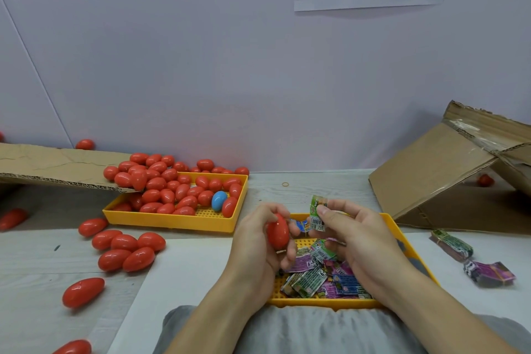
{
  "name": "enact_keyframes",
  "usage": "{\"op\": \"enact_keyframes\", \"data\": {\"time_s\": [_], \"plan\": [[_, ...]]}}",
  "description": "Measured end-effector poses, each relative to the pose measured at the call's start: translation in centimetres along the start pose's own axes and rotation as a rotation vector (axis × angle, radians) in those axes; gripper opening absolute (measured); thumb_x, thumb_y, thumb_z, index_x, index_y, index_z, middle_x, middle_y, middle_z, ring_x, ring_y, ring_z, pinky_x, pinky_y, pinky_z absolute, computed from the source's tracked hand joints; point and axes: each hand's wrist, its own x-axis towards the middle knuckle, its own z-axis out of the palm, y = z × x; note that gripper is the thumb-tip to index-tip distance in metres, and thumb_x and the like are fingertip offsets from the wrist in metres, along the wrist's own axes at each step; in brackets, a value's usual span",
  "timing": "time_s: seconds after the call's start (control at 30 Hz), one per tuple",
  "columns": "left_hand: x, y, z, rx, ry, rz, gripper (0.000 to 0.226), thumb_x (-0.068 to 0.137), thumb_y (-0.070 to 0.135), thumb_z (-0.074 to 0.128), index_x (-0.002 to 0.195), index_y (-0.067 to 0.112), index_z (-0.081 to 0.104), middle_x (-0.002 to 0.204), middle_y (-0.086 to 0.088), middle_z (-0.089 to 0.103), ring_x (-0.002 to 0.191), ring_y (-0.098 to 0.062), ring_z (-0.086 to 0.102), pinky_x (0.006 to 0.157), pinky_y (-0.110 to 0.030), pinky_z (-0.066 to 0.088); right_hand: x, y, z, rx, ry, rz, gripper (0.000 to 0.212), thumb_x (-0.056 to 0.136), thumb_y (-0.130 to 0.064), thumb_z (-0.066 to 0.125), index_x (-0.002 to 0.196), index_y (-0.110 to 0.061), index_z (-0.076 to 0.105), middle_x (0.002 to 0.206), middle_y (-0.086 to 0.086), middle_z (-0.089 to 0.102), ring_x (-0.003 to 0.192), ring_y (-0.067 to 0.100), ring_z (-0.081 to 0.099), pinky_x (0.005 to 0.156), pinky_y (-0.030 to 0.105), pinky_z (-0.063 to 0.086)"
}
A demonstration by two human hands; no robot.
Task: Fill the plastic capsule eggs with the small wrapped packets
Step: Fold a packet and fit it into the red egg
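Gripping a closed red egg, the left hand risked dropping it; the right hand pinched a green packet with nowhere to insert it.

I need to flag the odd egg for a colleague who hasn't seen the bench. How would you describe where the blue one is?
Find the yellow tray at the back left, heaped with eggs under a cardboard flap. The blue egg lies near its front right corner, among red eggs. It is the only blue egg in view.
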Motion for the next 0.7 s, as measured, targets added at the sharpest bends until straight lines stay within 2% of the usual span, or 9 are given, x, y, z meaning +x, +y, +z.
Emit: {"op": "enact_keyframes", "data": {"time_s": [0.07, 0.13, 0.2, 0.27, 0.37, 0.43, 0.53, 0.6, 0.7], "plan": [[-0.1, 0.1, 0.0, -0.022, -0.056, -0.018, 0.023, 0.087, 0.009, 0.035, 0.073, 0.01, 0.053, 0.063, -0.009, 0.05, 0.038, -0.016, 0.037, 0.037, -0.017, 0.024, -0.1, 0.0, 0.0, -0.007, -0.019, 0.005, 0.022, 0.086, -0.02, 0.072, 0.106, -0.014, 0.065, 0.084, 0.003, 0.077, 0.08, 0.02, 0.075, 0.063, 0.029, 0.048], [-0.1, 0.0, 0.0, -0.013, -0.084, -0.012, 0.023, 0.088, 0.008, 0.039, 0.071, 0.012, 0.054, 0.061, -0.006, 0.045, 0.038, -0.013, 0.031, 0.037, -0.015, 0.023, -0.3, 0.1, 0.2, -0.033, -0.039, 0.001, 0.029, 0.078, -0.028, 0.077, 0.102, -0.014, 0.067, 0.084, 0.001, 0.075, 0.08, 0.018, 0.073, 0.062, 0.029, 0.048], [0.1, -0.4, 0.0, 0.072, -0.073, 0.016, 0.02, 0.093, 0.007, 0.05, 0.075, 0.013, 0.057, 0.057, -0.002, 0.041, 0.038, -0.01, 0.026, 0.036, -0.015, 0.023, -0.5, 0.1, 0.3, -0.07, -0.052, -0.022, 0.042, 0.065, -0.041, 0.078, 0.096, -0.014, 0.071, 0.087, 0.002, 0.074, 0.083, 0.018, 0.07, 0.063, 0.029, 0.049], [0.3, -0.9, -0.1, 0.198, -0.049, 0.059, 0.008, 0.089, 0.011, 0.067, 0.085, 0.012, 0.061, 0.051, 0.002, 0.039, 0.037, -0.008, 0.026, 0.035, -0.015, 0.024, -0.6, 0.0, 0.3, -0.096, -0.076, -0.053, 0.049, 0.059, -0.049, 0.076, 0.093, -0.014, 0.073, 0.091, 0.005, 0.075, 0.087, 0.02, 0.072, 0.065, 0.031, 0.05], [0.4, -1.4, -0.3, 0.306, -0.022, 0.08, 0.03, 0.077, 0.023, 0.085, 0.098, 0.014, 0.065, 0.047, 0.007, 0.045, 0.036, -0.008, 0.032, 0.036, -0.018, 0.029, -0.8, -0.2, 0.4, -0.098, -0.102, -0.086, 0.047, 0.064, -0.049, 0.074, 0.091, -0.011, 0.074, 0.089, 0.008, 0.076, 0.086, 0.018, 0.072, 0.067, 0.031, 0.05], [0.4, -1.4, -0.4, 0.317, 0.008, 0.09, 0.03, 0.076, 0.025, 0.085, 0.097, 0.017, 0.066, 0.047, 0.009, 0.047, 0.037, -0.008, 0.035, 0.037, -0.02, 0.031, -0.9, -0.3, 0.4, -0.109, -0.109, -0.097, 0.045, 0.066, -0.049, 0.073, 0.089, -0.011, 0.074, 0.088, 0.008, 0.076, 0.085, 0.018, 0.072, 0.068, 0.031, 0.051], [0.4, -1.3, -0.4, 0.303, 0.002, 0.107, 0.014, 0.079, 0.023, 0.081, 0.081, 0.021, 0.067, 0.047, 0.006, 0.043, 0.037, -0.008, 0.033, 0.037, -0.019, 0.031, -1.1, -0.4, 0.5, -0.127, -0.113, -0.111, 0.043, 0.065, -0.051, 0.073, 0.085, -0.012, 0.075, 0.084, 0.006, 0.075, 0.08, 0.015, 0.07, 0.066, 0.03, 0.051], [0.4, -1.3, -0.4, 0.29, -0.006, 0.116, 0.014, 0.083, 0.021, 0.078, 0.074, 0.023, 0.067, 0.047, 0.004, 0.042, 0.037, -0.008, 0.032, 0.037, -0.019, 0.033, -1.1, -0.5, 0.6, -0.124, -0.108, -0.114, 0.046, 0.063, -0.052, 0.073, 0.085, -0.012, 0.075, 0.081, 0.004, 0.075, 0.077, 0.013, 0.069, 0.064, 0.029, 0.051], [0.3, -1.2, -0.3, 0.255, -0.003, 0.132, 0.009, 0.085, 0.016, 0.076, 0.078, 0.018, 0.07, 0.047, 0.004, 0.043, 0.037, -0.007, 0.033, 0.037, -0.018, 0.037, -1.1, -0.5, 0.6, -0.122, -0.092, -0.122, 0.048, 0.062, -0.053, 0.074, 0.085, -0.011, 0.075, 0.078, 0.003, 0.074, 0.073, 0.013, 0.069, 0.062, 0.029, 0.05]]}}
